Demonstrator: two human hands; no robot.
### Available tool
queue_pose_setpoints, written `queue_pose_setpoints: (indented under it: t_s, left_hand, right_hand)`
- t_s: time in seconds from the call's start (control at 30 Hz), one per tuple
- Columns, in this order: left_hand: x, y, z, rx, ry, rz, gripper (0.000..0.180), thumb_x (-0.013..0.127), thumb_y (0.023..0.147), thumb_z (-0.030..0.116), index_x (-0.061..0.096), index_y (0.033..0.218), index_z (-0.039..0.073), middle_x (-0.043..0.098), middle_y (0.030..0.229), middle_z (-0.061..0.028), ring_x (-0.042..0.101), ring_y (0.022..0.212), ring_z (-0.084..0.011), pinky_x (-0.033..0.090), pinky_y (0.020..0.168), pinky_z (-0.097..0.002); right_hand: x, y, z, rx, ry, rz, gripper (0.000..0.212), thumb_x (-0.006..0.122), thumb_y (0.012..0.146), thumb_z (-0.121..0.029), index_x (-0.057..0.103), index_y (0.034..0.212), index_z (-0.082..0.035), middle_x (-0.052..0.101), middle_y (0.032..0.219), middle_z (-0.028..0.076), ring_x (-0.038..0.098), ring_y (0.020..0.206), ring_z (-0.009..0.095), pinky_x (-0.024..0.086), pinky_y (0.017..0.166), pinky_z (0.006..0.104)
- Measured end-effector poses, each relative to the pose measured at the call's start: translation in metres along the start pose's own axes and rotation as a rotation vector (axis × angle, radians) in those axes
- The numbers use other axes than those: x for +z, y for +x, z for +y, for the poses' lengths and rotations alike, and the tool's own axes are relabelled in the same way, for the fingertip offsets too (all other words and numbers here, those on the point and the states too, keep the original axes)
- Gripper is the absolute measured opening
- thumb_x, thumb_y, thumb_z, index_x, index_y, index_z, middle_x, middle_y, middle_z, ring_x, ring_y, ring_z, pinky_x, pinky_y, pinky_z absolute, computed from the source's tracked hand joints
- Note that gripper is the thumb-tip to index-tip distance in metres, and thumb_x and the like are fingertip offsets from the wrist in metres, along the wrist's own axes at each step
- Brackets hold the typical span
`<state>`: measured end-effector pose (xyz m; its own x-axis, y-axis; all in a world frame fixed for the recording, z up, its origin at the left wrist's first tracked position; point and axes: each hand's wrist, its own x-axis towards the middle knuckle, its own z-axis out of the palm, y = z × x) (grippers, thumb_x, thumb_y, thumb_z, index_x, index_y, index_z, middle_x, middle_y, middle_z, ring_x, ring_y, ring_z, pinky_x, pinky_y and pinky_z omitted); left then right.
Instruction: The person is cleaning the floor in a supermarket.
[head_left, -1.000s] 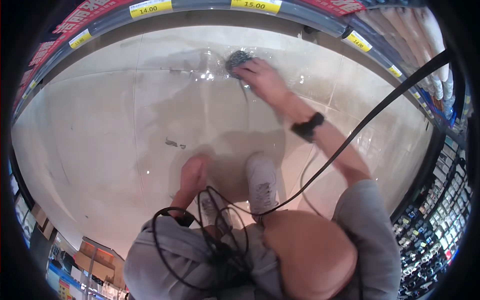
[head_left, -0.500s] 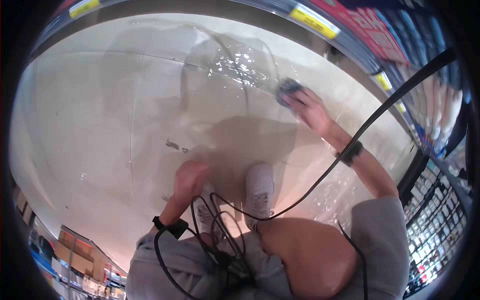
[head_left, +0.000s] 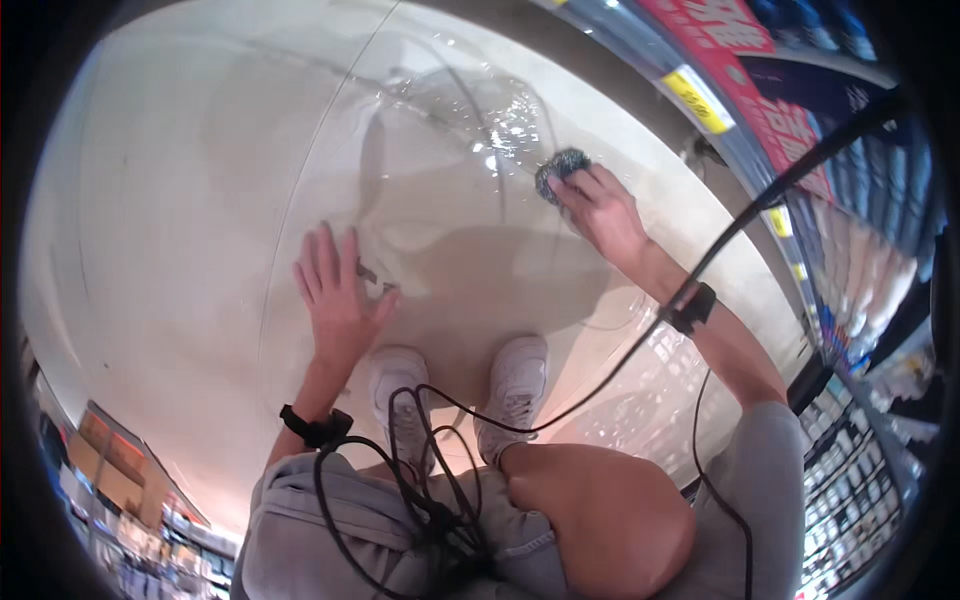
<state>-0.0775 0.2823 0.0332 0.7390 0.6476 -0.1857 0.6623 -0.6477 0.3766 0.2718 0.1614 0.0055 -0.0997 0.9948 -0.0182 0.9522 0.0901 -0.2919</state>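
My right hand grips a dark, wiry-looking scouring pad against the pale tiled floor, at the right edge of a wet, glinting patch. Over the floor to the left, my left hand has its fingers spread, with nothing in it. Small dark marks or scraps lie beside its thumb; I cannot make out what they are. Each wrist wears a black band.
A shelf edge with yellow price tags and goods runs along the right. One black cable crosses from the upper right to a loose bundle over my lap. My white shoes stand below the wet patch. Cardboard boxes are at lower left.
My left hand has reached forward from near my shoe, and its curled fingers have spread out. My right hand keeps the scouring pad, shifted slightly left. The view has turned a little.
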Motion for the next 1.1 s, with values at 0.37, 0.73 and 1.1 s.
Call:
queue_pose_setpoints:
  t_s: [0.37,0.73,1.1]
  left_hand:
    - [-0.019,0.003,-0.027,-0.058,0.114,-0.161,0.086,0.075,0.076,0.043,0.039,0.146,0.009,0.031,0.151,-0.0234,0.029,0.138,-0.0444,0.028,0.108,-0.0577]
    - [-0.039,0.001,-0.039,0.002,0.189,-0.181,0.074,0.065,0.083,0.044,0.043,0.143,0.008,0.038,0.145,-0.0221,0.036,0.133,-0.0440,0.028,0.109,-0.0551]
    - [-0.043,0.004,-0.029,0.068,0.190,-0.178,0.066,0.064,0.085,0.045,0.050,0.138,0.008,0.044,0.141,-0.0224,0.042,0.128,-0.0416,0.032,0.107,-0.0519]
  right_hand:
    - [0.008,0.044,-0.009,-0.111,0.080,0.047,0.048,0.069,0.067,-0.002,0.066,0.115,-0.010,0.059,0.096,0.004,0.057,0.095,0.023,0.053,0.077,0.0367]
    - [0.023,0.126,-0.030,0.043,0.149,0.293,0.039,0.065,0.070,-0.003,0.069,0.108,-0.010,0.059,0.092,0.009,0.055,0.088,0.030,0.047,0.079,0.0386]
    - [0.016,0.124,-0.032,0.094,0.074,0.284,0.027,0.064,0.072,-0.007,0.067,0.099,-0.012,0.059,0.094,0.008,0.055,0.096,0.029,0.046,0.082,0.0399]
